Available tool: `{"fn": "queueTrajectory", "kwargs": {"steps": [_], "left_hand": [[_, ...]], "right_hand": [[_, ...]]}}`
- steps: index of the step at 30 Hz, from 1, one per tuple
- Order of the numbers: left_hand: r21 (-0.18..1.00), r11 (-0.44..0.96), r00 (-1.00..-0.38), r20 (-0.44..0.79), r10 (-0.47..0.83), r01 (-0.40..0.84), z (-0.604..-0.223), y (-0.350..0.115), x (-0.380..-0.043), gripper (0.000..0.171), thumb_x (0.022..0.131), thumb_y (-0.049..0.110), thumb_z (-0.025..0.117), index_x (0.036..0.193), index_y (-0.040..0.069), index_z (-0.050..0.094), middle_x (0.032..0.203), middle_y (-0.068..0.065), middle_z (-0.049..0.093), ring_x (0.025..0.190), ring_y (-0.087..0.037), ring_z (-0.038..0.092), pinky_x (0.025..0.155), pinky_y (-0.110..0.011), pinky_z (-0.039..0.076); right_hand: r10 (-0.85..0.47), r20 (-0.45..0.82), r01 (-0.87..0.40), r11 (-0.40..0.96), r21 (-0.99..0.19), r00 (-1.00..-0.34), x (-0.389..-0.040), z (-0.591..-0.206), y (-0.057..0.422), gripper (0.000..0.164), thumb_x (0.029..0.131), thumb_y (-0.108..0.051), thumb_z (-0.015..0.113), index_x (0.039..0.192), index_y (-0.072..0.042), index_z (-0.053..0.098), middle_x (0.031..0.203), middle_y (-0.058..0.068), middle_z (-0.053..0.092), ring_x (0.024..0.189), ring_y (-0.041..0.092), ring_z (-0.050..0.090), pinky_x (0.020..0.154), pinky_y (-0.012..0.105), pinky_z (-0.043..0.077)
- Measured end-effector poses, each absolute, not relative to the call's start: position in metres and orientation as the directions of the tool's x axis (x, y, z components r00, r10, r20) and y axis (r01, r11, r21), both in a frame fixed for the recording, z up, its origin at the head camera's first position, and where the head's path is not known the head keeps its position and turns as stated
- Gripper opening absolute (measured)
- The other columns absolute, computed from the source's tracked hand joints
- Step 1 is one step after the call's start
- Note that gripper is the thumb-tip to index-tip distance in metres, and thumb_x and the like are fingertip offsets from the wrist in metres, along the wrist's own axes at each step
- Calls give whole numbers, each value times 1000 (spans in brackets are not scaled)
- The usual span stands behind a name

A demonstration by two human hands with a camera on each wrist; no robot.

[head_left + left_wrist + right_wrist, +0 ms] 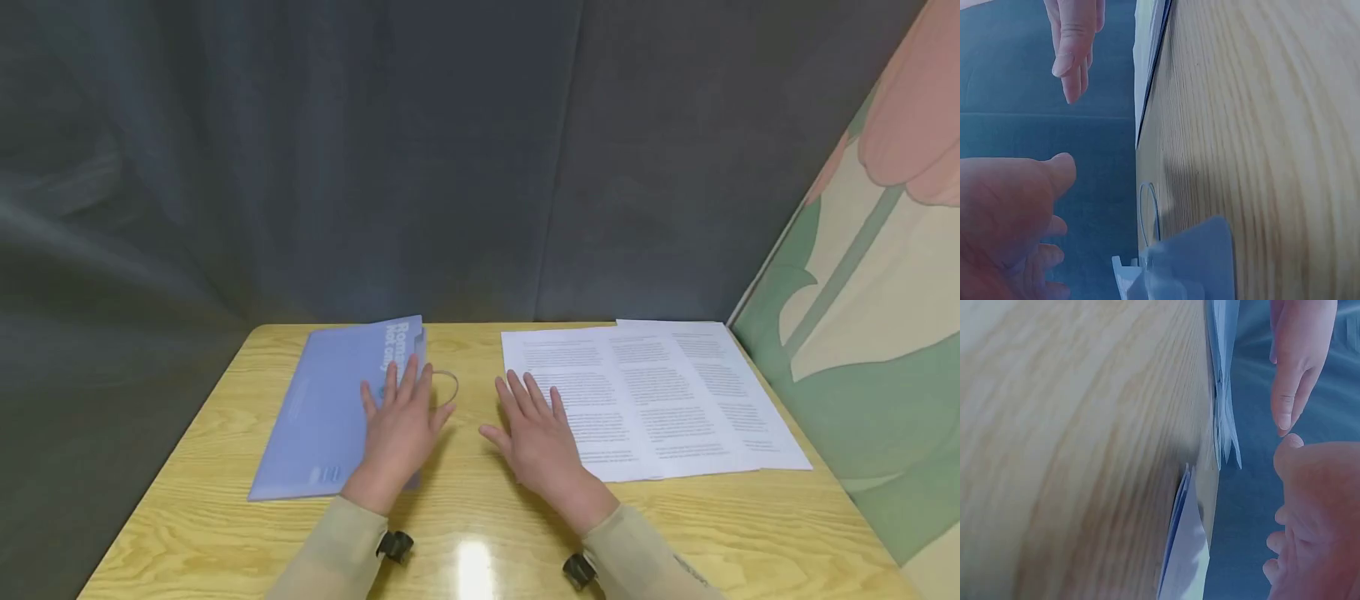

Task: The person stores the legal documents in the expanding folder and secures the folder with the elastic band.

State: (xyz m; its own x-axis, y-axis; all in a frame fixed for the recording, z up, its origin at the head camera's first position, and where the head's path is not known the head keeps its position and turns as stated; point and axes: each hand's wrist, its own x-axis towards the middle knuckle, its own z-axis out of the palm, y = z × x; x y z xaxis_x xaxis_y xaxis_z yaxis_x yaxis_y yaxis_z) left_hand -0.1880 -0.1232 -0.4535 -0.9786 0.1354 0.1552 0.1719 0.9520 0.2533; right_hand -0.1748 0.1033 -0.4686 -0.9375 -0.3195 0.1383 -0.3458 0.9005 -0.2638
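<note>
My left hand point(402, 425) hovers palm down, fingers spread, over the right edge of a blue plastic document folder point(322, 400). A thin elastic loop point(456, 385) sticks out from the folder's right side. My right hand point(538, 433) is held the same way above the left edge of several printed paper sheets point(660, 408). Neither hand holds anything. From the left wrist view, a gap shows between the left hand point(1010, 219) and the folder point(1191, 256). The right wrist view shows the right hand point(1322, 512) apart from the sheets point(1188, 544).
Everything lies on a wooden table point(480, 492). A dark grey curtain point(450, 167) hangs behind and along the left. On the right stands a floral-patterned panel or cloth point(870, 333). Both wrists wear small black devices point(395, 546).
</note>
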Motion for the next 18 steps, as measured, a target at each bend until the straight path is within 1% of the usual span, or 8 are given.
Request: {"fn": "queueTrajectory", "kwargs": {"steps": [3,8,13,18], "left_hand": [[249,955,-980,155,126,162,-454,-125,-190,75,113,52,57,172,10,36,182,-13,16,167,-43,7,124,-79,-2],[264,952,-981,160,114,154,-455,-131,-193,75,113,51,57,172,9,36,181,-16,20,166,-46,9,123,-80,-2],[271,953,-985,142,96,132,-456,-139,-198,75,114,51,56,172,9,35,181,-17,20,166,-48,10,123,-81,2],[290,951,-990,118,78,110,-458,-145,-199,74,115,51,54,172,8,34,181,-17,17,166,-48,9,123,-81,2]], "right_hand": [[-324,125,-346,899,-269,-938,-176,-468,102,79,114,-57,49,174,-10,29,181,13,23,168,37,15,131,64,10],[-342,136,-367,891,-268,-930,-176,-468,97,77,114,-56,49,173,-10,32,180,14,25,167,39,18,131,65,13],[-347,146,-375,884,-277,-926,-179,-469,94,77,114,-55,51,172,-8,35,180,15,25,166,40,20,130,66,13],[-348,128,-370,888,-273,-929,-182,-470,94,77,114,-56,49,172,-9,34,180,15,25,166,40,20,131,65,13]]}}
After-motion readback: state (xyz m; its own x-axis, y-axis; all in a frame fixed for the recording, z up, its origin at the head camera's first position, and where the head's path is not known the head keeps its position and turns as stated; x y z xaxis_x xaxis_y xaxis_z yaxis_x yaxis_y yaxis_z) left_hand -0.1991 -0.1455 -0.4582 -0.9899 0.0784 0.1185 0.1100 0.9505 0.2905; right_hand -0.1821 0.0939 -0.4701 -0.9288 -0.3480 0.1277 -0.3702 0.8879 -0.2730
